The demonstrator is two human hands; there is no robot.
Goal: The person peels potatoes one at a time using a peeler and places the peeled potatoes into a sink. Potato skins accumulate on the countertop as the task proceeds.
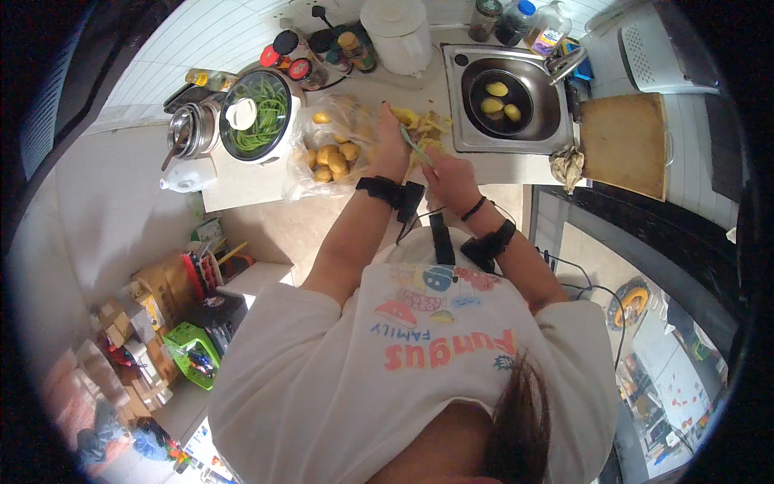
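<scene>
My right hand is closed around the handle of a pale green peeler. The peeler reaches across to my left hand, whose fingers are curled at the counter; what they hold is mostly hidden, perhaps a potato. Yellow and brown peelings lie heaped beside and beyond both hands. Left of my left hand, a clear plastic bag holds several unpeeled potatoes. Several peeled potatoes rest in a dark round bowl inside the steel sink.
The steel sink with its faucet is at right, beside a wooden board. A lidded pot of green beans and stacked metal bowls stand left. Jars and a white container line the back.
</scene>
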